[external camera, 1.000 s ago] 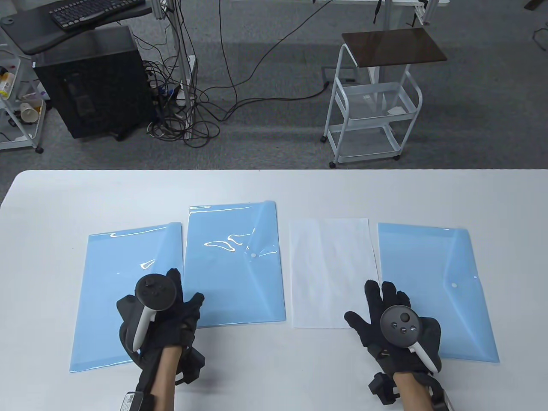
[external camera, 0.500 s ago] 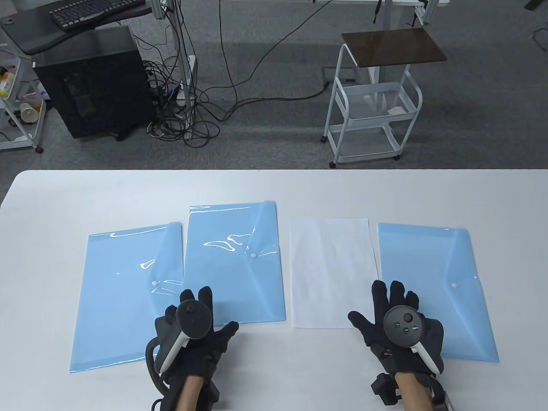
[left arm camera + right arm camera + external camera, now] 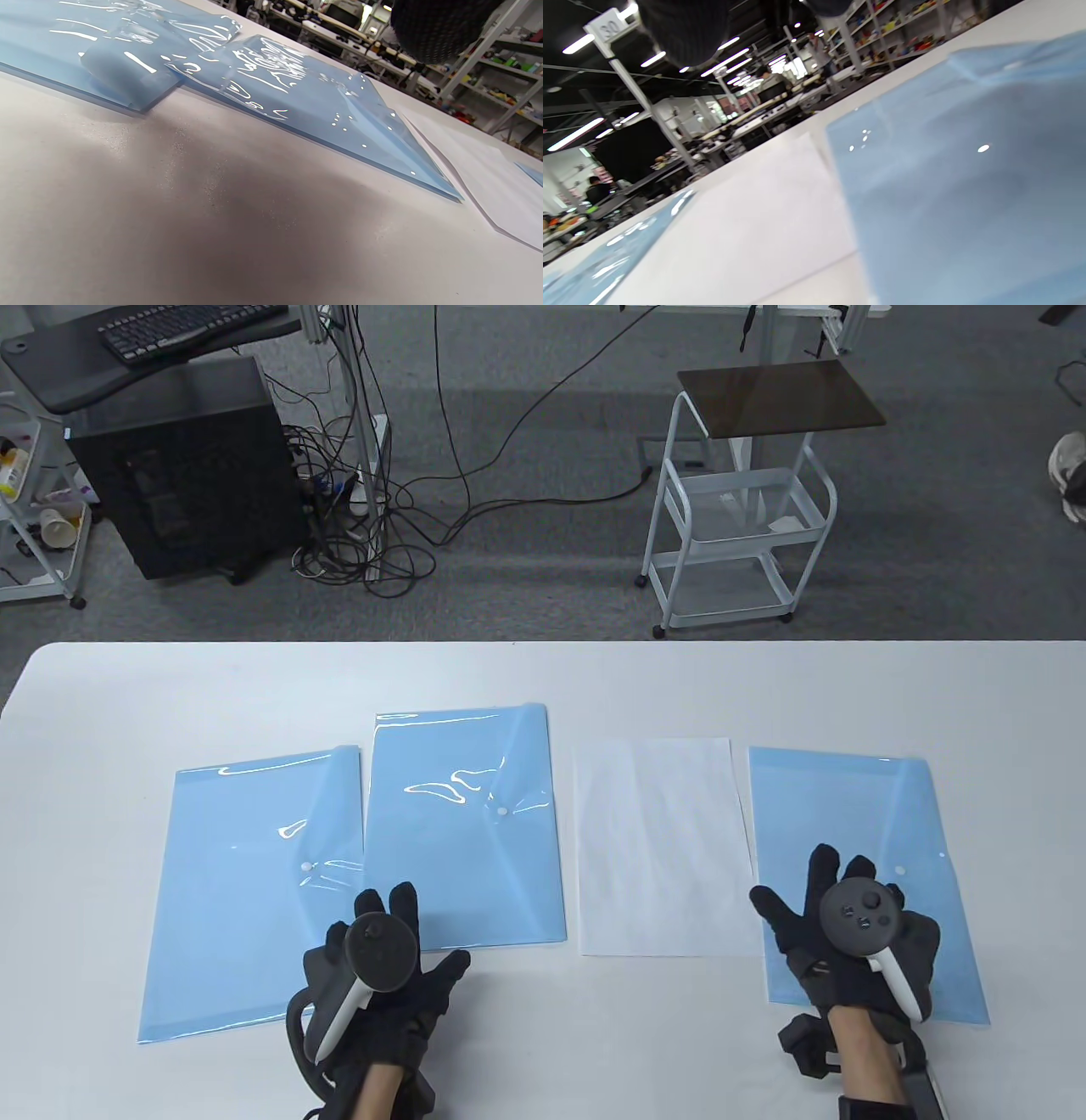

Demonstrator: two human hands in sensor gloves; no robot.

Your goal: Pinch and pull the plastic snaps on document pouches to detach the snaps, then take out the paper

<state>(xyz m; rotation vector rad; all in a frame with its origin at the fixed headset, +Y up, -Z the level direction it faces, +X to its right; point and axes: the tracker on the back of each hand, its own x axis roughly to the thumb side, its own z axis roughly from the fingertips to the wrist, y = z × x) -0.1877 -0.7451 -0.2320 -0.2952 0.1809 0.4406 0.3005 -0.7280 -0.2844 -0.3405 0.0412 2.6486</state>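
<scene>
Three light-blue snap pouches lie flat on the white table [image 3: 543,678]: a left pouch [image 3: 237,899], a middle pouch [image 3: 462,823] and a right pouch [image 3: 857,814]. Each has a white snap: left [image 3: 304,867], middle [image 3: 502,811], right [image 3: 900,870]. A white sheet of paper [image 3: 657,848] lies between the middle and right pouches. My left hand [image 3: 428,929] rests with spread fingers at the middle pouch's near edge and holds nothing. My right hand [image 3: 789,882] is spread over the right pouch's near left part. The left wrist view shows the middle pouch [image 3: 297,97] and the paper [image 3: 479,178]; the right wrist view shows the right pouch [image 3: 967,190].
Bare table runs along the near edge in front of the pouches and behind them. Beyond the far edge, on the floor, are a white wire cart [image 3: 738,517], a black computer tower [image 3: 182,466], tangled cables [image 3: 373,534] and a shoe [image 3: 1071,475].
My left hand has moved right off the left pouch to the middle pouch's near edge, uncovering the left snap. My right hand has slid right from the paper's edge onto the right pouch.
</scene>
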